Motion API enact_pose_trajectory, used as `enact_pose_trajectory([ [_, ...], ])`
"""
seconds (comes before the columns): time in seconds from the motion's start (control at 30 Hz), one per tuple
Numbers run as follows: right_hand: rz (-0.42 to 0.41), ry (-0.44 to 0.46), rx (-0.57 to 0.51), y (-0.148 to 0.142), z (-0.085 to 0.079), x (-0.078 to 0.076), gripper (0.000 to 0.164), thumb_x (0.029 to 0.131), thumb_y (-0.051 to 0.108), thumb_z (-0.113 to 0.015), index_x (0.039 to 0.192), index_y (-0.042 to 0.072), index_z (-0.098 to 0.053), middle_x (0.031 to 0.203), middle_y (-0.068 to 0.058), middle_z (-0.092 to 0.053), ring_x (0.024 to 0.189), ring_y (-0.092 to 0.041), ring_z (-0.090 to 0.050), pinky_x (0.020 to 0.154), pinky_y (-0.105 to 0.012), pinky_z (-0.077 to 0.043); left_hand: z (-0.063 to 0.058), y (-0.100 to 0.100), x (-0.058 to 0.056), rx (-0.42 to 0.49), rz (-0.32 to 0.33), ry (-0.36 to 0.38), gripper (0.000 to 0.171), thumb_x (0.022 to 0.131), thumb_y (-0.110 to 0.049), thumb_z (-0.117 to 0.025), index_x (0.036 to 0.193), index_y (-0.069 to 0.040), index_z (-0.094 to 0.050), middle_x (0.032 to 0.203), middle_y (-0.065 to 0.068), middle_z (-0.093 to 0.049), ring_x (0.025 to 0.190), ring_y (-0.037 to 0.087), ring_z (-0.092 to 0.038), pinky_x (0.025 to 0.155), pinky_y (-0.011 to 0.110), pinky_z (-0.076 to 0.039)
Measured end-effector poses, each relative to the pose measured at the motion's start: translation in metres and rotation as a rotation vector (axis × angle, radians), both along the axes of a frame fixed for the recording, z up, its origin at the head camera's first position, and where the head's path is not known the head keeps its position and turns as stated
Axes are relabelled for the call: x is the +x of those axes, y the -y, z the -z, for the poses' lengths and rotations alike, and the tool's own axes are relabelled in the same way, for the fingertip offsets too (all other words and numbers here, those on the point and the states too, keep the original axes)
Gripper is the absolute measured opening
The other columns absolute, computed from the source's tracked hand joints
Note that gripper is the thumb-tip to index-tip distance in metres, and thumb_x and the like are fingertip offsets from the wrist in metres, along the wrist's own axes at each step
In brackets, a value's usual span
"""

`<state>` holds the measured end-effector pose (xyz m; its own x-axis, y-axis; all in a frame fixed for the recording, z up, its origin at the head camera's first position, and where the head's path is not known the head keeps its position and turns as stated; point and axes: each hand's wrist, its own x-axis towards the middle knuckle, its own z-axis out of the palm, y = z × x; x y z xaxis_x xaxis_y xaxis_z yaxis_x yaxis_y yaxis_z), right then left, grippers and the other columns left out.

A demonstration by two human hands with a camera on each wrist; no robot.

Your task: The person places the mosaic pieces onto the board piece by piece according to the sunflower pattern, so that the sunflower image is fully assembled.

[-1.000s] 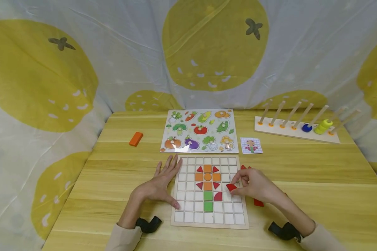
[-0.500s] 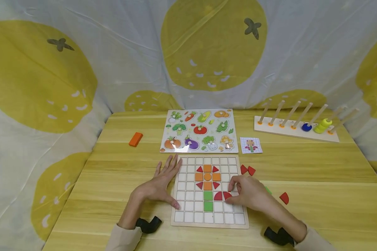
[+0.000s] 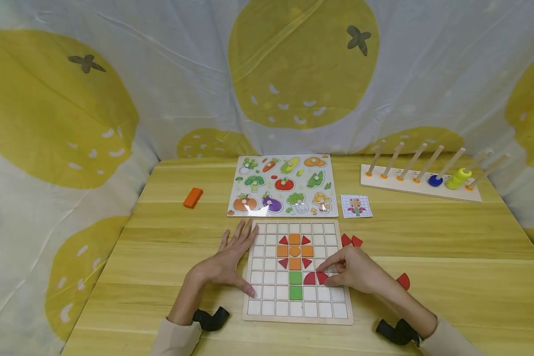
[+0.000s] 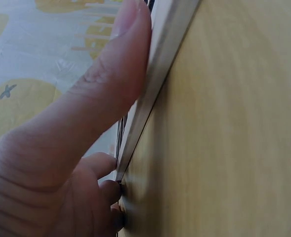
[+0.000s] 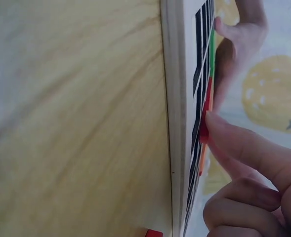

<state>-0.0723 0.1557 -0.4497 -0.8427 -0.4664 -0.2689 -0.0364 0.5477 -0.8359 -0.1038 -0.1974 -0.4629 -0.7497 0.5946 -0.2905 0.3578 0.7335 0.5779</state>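
Right now, seen from the head view, my right hand [image 3: 353, 274] sits over the right part of the grid board [image 3: 260, 316], its fingers curled with the index fingertip and thumb closing on a red quarter-circle piece [image 3: 322, 278]; that piece lies flat in a cell just right of another red quarter-circle [image 3: 309, 278], beside the upper green square [image 3: 295, 277] of the stem. It lies at the tips of my fingers, toward my left from the palm, so this hand is far nearer to it than the other. My left hand [image 3: 226, 262] lies flat with fingers spread and straight, holding nothing, palm on the table [image 3: 160, 247] and fingertips and thumb over the board's left edge. Loose red pieces [image 3: 351, 241] lie just off the board's right edge, another one [image 3: 403, 281] beyond my right wrist. From the left wrist view, my thumb [image 4: 110, 84] lies straight, pressed along the board's rim [image 4: 155, 84], and the other fingers tuck against its edge lower down. From the right wrist view, the board stands edge-on; my index fingertip [image 5: 219, 126] touches the thin red piece [image 5: 204, 126] on the board's face, the other fingers [image 5: 239, 202] curled below, and whether the piece is fully seated in its cell I cannot tell
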Motion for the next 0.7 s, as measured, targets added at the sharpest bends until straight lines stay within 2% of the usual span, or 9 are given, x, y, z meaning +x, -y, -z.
enact_pose_trajectory([
  [0.2, 0.029, -0.049, 0.035, 0.001, -0.001, 0.001, 0.016, 0.077, 0.012, -0.091, 0.091, 0.015, -0.085, 0.06, 0.004, -0.052, 0.059, -0.006, -0.041, 0.05, -0.017, -0.028, 0.0, -0.002, -0.001, 0.0, 0.007, -0.004, 0.151, 0.062, -0.052, -0.097, 0.167, -0.009, 0.003, 0.173, 0.013, 0.02, 0.16, 0.037, 0.021, 0.126, 0.066, 0.016],
  [0.5, 0.08, -0.062, 0.049, 0.003, -0.003, 0.002, 0.015, 0.074, 0.011, -0.093, 0.086, 0.014, -0.084, 0.055, 0.007, -0.041, 0.055, -0.005, -0.035, 0.051, -0.018, -0.024, -0.002, -0.005, -0.001, 0.012, -0.001, 0.003, 0.151, 0.062, -0.051, -0.097, 0.167, -0.01, 0.003, 0.173, 0.012, 0.021, 0.16, 0.036, 0.021, 0.126, 0.065, 0.016],
  [0.7, 0.089, -0.047, 0.032, 0.014, 0.005, 0.006, 0.016, 0.073, 0.013, -0.093, 0.084, 0.014, -0.081, 0.053, 0.006, -0.034, 0.052, -0.006, -0.03, 0.05, -0.019, -0.022, -0.003, 0.002, 0.004, 0.022, -0.002, -0.007, 0.152, 0.06, -0.051, -0.097, 0.167, -0.008, 0.002, 0.173, 0.015, 0.02, 0.16, 0.039, 0.02, 0.125, 0.067, 0.015],
])
